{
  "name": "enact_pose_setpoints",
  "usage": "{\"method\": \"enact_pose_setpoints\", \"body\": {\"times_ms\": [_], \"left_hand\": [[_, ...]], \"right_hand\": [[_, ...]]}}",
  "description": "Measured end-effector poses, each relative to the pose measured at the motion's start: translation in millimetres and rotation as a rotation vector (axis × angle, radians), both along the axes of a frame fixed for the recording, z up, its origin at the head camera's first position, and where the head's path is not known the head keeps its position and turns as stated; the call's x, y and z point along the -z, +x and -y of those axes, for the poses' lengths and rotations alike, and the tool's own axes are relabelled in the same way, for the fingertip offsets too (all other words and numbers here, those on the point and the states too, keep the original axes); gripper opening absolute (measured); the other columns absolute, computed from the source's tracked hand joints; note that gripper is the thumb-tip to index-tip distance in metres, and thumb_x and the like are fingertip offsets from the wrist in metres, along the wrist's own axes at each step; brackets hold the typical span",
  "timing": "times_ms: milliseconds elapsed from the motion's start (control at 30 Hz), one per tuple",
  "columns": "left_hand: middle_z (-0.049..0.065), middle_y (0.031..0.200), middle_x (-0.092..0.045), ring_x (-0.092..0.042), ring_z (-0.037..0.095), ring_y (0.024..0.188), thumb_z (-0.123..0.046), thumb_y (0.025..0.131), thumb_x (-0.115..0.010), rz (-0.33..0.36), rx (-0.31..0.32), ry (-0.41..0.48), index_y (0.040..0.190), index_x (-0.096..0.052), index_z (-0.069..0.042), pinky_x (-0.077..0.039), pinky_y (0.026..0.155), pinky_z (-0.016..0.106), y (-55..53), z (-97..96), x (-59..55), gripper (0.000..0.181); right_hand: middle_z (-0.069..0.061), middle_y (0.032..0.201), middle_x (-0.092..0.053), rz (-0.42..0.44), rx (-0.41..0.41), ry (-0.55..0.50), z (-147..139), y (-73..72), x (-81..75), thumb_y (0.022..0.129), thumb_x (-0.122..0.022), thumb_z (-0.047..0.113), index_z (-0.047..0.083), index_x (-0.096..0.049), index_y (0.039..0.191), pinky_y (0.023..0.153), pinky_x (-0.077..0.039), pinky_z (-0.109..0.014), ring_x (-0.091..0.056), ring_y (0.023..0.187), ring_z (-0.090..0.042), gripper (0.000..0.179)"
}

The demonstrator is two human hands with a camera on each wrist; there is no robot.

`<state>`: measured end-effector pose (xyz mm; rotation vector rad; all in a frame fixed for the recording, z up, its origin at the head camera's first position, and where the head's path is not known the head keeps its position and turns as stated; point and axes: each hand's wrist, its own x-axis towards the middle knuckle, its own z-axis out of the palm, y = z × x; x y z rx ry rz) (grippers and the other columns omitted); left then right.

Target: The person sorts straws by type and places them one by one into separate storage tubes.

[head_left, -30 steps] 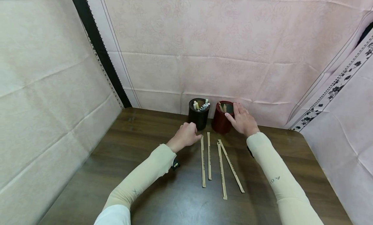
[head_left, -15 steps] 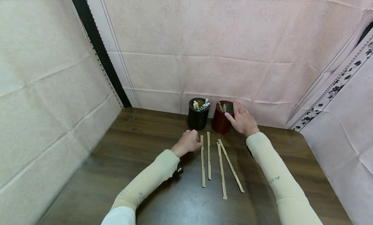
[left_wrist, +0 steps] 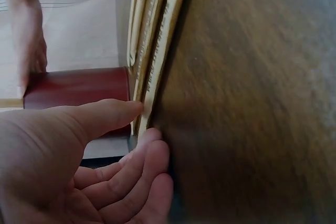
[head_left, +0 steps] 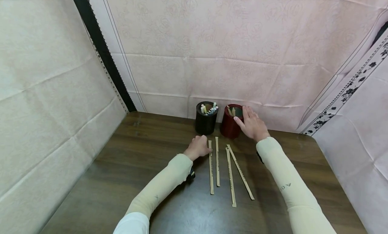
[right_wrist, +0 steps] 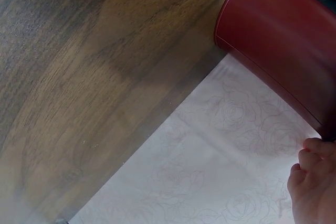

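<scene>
Currently: slim tan printed stick (head_left: pixel 211 175), leftmost of four on brown wood-grain table (head_left: pixel 100 193), long axis near-to-far. Nearer: left hand (head_left: pixel 197 147), left of stick, thumb at far end, fingers curled, pinch unclear. Right hand (head_left: pixel 255 126): fingers straight, on dark-red cylindrical cup (head_left: pixel 229 127).

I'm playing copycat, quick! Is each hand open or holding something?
Left hand: at the leftmost strip; grip can't be told.
Right hand: open, touching red cup.

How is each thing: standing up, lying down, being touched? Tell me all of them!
Black cup: upright, pale sticks inside.
Red cup: upright, wooden sticks inside.
Four strips: lying on the table.
Left hand: by the leftmost strip, grip unclear.
Right hand: touching the red cup.
Cloth: hanging, creased.
</scene>
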<state>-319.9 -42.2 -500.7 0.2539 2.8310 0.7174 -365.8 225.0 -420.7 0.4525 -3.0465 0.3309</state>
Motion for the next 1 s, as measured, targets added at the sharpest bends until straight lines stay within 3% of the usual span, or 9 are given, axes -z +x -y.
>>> {"method": "enact_pose_setpoints", "body": {"times_ms": [133,233,267,367,500,800,1000], "left_hand": [[0.007,0.085,-0.066,-0.065,0.03,0.084,-0.038,0.091,-0.083,0.001,-0.005,-0.016,0.082,-0.063,-0.013,-0.054,0.067,0.044,-4.8,-4.6,5.6,0.034],[0.008,0.088,-0.068,-0.067,0.032,0.088,-0.038,0.089,-0.083,0.001,-0.006,-0.02,0.082,-0.064,-0.013,-0.055,0.068,0.045,-16.7,-7.2,20.1,0.033],[0.008,0.088,-0.068,-0.068,0.032,0.089,-0.037,0.09,-0.082,0.016,-0.007,-0.017,0.082,-0.064,-0.012,-0.055,0.068,0.045,-19.1,-7.6,20.4,0.032],[0.007,0.085,-0.066,-0.065,0.032,0.087,-0.034,0.089,-0.081,0.012,0.001,-0.013,0.079,-0.062,-0.013,-0.053,0.066,0.044,-29.9,-9.6,33.1,0.03],[0.005,0.08,-0.065,-0.065,0.032,0.087,-0.032,0.089,-0.08,0.005,0.008,-0.02,0.074,-0.061,-0.013,-0.051,0.064,0.042,-37.5,-10.8,41.9,0.031],[0.006,0.086,-0.066,-0.067,0.033,0.098,-0.033,0.088,-0.082,0.038,-0.03,0.0,0.078,-0.065,-0.014,-0.055,0.07,0.043,-36.2,-12.0,39.3,0.028],[0.006,0.086,-0.067,-0.064,0.029,0.092,-0.034,0.09,-0.078,0.066,-0.034,0.008,0.081,-0.064,-0.012,-0.054,0.072,0.041,-37.4,-10.2,37.0,0.027]], "right_hand": [[-0.028,0.176,-0.009,0.004,-0.003,0.012,-1,-0.9,0.8,0.109,-0.019,0.069,-0.004,-0.006,0.168,0.134,-0.012,-0.057,-0.007,0.165,-0.043,0.095],[-0.027,0.176,-0.008,0.004,-0.003,0.014,-1,-1.2,1.0,0.109,-0.019,0.069,-0.004,-0.005,0.168,0.134,-0.011,-0.056,-0.006,0.165,-0.043,0.095],[-0.027,0.176,-0.008,0.003,-0.003,0.012,-1,-1.2,0.9,0.109,-0.02,0.068,-0.004,-0.005,0.168,0.134,-0.011,-0.056,-0.006,0.165,-0.043,0.095],[-0.027,0.176,-0.009,-0.003,-0.001,0.004,-2,-1.4,1.0,0.109,-0.022,0.068,-0.004,-0.006,0.168,0.134,-0.012,-0.057,-0.007,0.165,-0.043,0.094],[-0.027,0.176,-0.011,-0.009,-0.002,-0.003,-2,-2.8,2.3,0.109,-0.023,0.068,-0.003,-0.006,0.168,0.134,-0.014,-0.057,-0.009,0.165,-0.043,0.094],[-0.027,0.176,-0.009,-0.001,-0.004,-0.004,-3,-2.5,3.0,0.109,-0.023,0.068,-0.003,-0.005,0.168,0.134,-0.012,-0.057,-0.007,0.165,-0.043,0.094],[-0.027,0.176,-0.009,0.005,-0.007,0.004,-3,-3.2,2.9,0.109,-0.021,0.068,-0.003,-0.004,0.168,0.135,-0.011,-0.056,-0.006,0.165,-0.042,0.094]]}}
